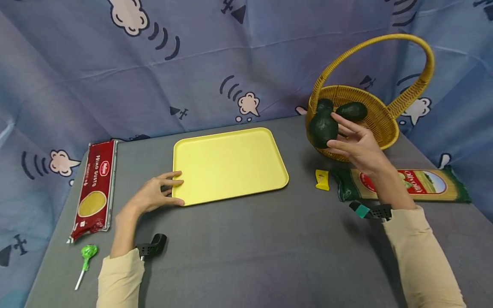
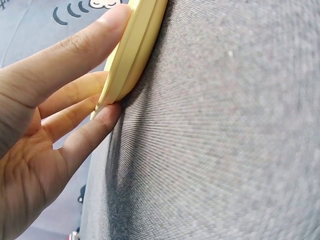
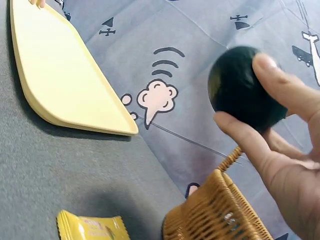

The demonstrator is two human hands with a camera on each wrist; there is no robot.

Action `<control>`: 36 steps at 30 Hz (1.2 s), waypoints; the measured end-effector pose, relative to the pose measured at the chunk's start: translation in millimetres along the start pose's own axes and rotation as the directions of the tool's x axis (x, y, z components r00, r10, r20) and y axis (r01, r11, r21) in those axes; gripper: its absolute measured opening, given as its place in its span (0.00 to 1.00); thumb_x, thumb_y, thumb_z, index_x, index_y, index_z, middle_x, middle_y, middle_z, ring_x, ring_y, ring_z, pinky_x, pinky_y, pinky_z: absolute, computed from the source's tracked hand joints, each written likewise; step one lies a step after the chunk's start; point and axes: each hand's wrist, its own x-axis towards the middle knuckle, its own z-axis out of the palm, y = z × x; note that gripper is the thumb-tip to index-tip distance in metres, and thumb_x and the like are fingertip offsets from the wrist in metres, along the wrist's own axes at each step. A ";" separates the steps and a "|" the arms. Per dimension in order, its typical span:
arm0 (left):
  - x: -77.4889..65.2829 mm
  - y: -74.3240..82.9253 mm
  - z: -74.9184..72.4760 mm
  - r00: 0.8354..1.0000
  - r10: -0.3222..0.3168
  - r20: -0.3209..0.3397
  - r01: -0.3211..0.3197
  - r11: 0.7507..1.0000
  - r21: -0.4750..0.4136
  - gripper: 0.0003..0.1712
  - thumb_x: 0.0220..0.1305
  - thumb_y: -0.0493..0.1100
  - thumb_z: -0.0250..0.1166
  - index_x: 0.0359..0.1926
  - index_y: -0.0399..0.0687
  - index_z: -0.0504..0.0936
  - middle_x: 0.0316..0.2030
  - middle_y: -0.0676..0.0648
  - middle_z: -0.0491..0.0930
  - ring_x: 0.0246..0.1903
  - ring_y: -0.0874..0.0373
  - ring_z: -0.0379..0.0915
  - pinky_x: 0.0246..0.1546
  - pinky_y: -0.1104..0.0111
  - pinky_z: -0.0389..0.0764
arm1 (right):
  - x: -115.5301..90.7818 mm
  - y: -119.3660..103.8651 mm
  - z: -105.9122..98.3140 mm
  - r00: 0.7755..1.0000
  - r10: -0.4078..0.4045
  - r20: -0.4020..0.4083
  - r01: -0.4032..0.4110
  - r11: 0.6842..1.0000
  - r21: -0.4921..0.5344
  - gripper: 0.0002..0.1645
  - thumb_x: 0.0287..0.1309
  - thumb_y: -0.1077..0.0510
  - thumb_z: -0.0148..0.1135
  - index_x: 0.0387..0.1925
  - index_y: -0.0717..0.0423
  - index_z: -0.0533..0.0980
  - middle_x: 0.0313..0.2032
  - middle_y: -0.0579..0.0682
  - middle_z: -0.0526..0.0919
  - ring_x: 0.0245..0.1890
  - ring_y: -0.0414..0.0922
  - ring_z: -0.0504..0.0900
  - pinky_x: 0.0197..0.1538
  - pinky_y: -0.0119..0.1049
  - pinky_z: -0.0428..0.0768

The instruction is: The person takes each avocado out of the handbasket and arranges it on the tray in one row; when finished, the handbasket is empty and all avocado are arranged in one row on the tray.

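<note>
A: What can we read in the head view?

B: On the red spaghetti packet, far left, we read "PRIMO GUSTO"; its round logo is too small for us to be sure of. The green-ended pasta packet, right, bears lettering partly covered by the right forearm.

A: What else is around?

B: A green lollipop, a yellow tray mid-table and a yellow-wrapped sweet near the wicker basket. We see the right hand pinching a dark avocado at the basket's left front side. A second avocado lies inside; a dark shape behind the held one is mostly hidden.

A: And the left wrist view?

B: The left hand grips the tray's corner, thumb and fingers on its rim. The top edge cuts the tray off; we see blurred grey cloth beside it.

A: The right wrist view?

B: Thumb and fingertips clamp the avocado. We cannot read the sweet's wrapper, cropped below, like the basket.
</note>
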 end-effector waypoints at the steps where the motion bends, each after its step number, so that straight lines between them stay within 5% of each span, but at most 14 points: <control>1: 0.0 0.2 -0.2 1.000 0.002 0.001 -0.002 1.000 0.002 0.40 0.48 0.45 0.77 0.59 0.29 0.74 0.69 0.37 0.59 0.67 0.38 0.56 0.60 0.54 0.74 | 1.9 2.1 0.3 1.000 0.008 0.017 -0.008 1.000 -0.008 0.40 0.60 0.82 0.46 0.72 0.57 0.58 0.61 0.51 0.73 0.55 0.47 0.79 0.51 0.41 0.83; 5: -0.3 1.1 -0.5 1.000 -0.010 0.004 0.010 1.000 0.003 0.40 0.49 0.44 0.76 0.60 0.29 0.73 0.69 0.37 0.58 0.67 0.39 0.54 0.61 0.55 0.73 | 9.3 11.4 3.3 0.998 0.058 0.034 -0.056 0.996 -0.071 0.41 0.60 0.81 0.49 0.72 0.55 0.58 0.66 0.50 0.68 0.57 0.45 0.77 0.51 0.41 0.83; 12: -0.6 5.3 -1.0 0.999 -0.032 0.005 0.032 0.999 -0.010 0.41 0.49 0.44 0.77 0.61 0.30 0.72 0.70 0.37 0.57 0.67 0.38 0.54 0.61 0.55 0.73 | 29.0 27.1 11.5 0.987 0.161 0.023 -0.154 0.973 -0.173 0.42 0.60 0.78 0.54 0.72 0.52 0.58 0.73 0.61 0.50 0.57 0.43 0.77 0.50 0.38 0.84; 25: -0.4 5.7 -2.3 0.999 -0.048 0.017 0.048 0.999 -0.009 0.41 0.49 0.44 0.76 0.62 0.31 0.72 0.70 0.37 0.56 0.66 0.38 0.57 0.61 0.56 0.74 | 51.0 59.8 20.7 0.949 0.296 0.109 -0.270 0.942 -0.201 0.42 0.59 0.77 0.55 0.72 0.51 0.60 0.71 0.62 0.55 0.57 0.47 0.77 0.54 0.45 0.83; 36: -1.3 7.0 -0.5 1.000 -0.021 0.013 0.021 0.999 0.032 0.41 0.49 0.46 0.76 0.62 0.31 0.72 0.69 0.37 0.58 0.66 0.37 0.56 0.60 0.53 0.73 | 72.5 87.7 29.5 0.931 0.361 0.061 -0.340 0.914 -0.224 0.42 0.60 0.76 0.57 0.72 0.50 0.59 0.70 0.61 0.56 0.59 0.51 0.73 0.55 0.45 0.82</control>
